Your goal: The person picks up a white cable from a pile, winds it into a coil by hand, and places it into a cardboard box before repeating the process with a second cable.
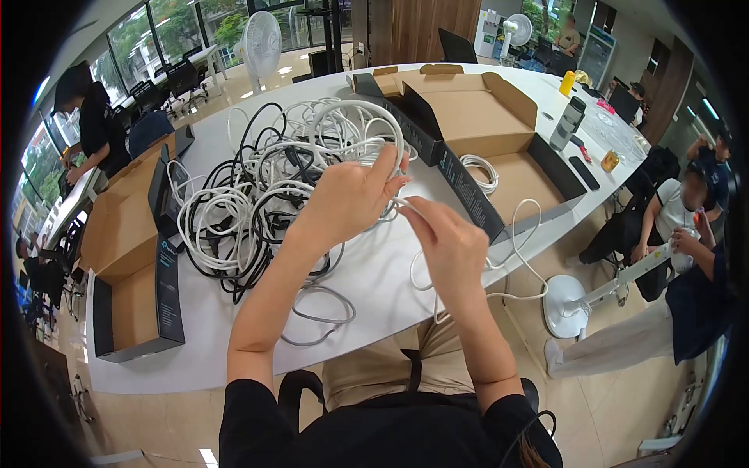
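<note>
The worktop [199,368] carries an open cardboard box [476,105] right of a cable tangle [234,207]. Looped white cable [399,129] at the tangle's right is clamped in the left hand [343,195]; the right hand [451,239] pinches a white strand [398,203] nearby. Even, untwisted turns should prevent kinks.

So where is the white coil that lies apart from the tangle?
In the head view, the white coil sits right of centre, inside the open box on the right, close to its left wall.

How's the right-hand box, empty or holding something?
Holding something: a coiled white cable lies inside the box, its lid open.
</note>
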Demonstrator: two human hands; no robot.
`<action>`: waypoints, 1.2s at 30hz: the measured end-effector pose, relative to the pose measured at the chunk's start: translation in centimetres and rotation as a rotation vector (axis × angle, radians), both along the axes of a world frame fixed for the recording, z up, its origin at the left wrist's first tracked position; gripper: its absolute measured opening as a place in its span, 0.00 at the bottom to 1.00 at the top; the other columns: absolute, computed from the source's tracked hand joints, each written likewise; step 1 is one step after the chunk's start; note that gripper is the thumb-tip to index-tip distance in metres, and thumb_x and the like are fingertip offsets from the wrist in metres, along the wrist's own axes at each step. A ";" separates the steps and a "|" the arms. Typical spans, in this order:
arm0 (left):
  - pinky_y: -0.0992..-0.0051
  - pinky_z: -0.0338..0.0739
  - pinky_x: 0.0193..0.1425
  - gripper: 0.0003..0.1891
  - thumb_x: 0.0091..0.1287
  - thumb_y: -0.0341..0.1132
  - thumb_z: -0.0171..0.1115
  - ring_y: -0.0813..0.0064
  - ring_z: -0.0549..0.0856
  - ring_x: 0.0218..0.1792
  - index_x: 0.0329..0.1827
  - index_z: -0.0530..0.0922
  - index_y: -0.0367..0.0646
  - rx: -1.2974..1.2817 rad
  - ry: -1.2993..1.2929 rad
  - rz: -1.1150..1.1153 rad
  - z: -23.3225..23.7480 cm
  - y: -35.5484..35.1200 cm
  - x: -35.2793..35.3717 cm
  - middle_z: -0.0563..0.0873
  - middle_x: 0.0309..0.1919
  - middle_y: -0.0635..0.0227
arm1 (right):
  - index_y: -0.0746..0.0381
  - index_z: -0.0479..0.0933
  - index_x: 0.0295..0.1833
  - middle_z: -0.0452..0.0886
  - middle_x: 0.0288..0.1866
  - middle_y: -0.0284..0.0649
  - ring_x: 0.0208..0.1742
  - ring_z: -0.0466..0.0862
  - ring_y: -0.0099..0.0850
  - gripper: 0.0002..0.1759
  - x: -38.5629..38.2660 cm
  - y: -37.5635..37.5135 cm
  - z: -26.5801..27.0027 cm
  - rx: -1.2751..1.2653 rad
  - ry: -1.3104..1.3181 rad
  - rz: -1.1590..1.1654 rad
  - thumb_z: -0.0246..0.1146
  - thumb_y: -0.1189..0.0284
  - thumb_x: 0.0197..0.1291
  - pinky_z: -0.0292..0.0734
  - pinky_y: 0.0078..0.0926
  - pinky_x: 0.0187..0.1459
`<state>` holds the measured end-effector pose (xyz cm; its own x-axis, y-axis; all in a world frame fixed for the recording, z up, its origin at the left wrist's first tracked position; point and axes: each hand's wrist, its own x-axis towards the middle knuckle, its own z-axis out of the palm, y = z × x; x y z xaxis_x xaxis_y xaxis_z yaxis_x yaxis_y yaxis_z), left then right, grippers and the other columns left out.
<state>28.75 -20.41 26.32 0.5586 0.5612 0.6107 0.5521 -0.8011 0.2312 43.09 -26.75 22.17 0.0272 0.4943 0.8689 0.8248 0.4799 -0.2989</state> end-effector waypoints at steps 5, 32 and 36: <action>0.64 0.72 0.28 0.07 0.67 0.36 0.47 0.57 0.80 0.23 0.41 0.67 0.42 -0.185 0.081 -0.107 0.4 -0.3 -0.3 0.78 0.17 0.59 | 0.57 0.77 0.31 0.72 0.19 0.31 0.15 0.73 0.29 0.09 1.5 0.3 0.6 0.026 -0.142 -0.071 0.67 0.64 0.48 0.64 0.24 0.16; 0.84 0.61 0.30 0.09 0.64 0.25 0.38 0.83 0.65 0.24 0.42 0.68 0.37 -0.378 -0.502 -0.270 -0.8 1.5 0.6 0.68 0.29 0.72 | 0.64 0.79 0.32 0.69 0.14 0.33 0.13 0.63 0.20 0.05 1.8 -1.1 1.5 -0.104 0.247 0.293 0.67 0.75 0.50 0.56 0.18 0.16; 0.81 0.67 0.32 0.10 0.53 0.21 0.37 0.82 0.70 0.27 0.26 0.71 0.35 -0.529 -0.554 -0.332 -0.4 1.1 0.0 0.66 0.43 0.66 | 0.61 0.79 0.32 0.75 0.18 0.33 0.14 0.71 0.25 0.06 2.8 -1.2 1.3 -0.042 0.052 0.112 0.67 0.71 0.50 0.64 0.20 0.17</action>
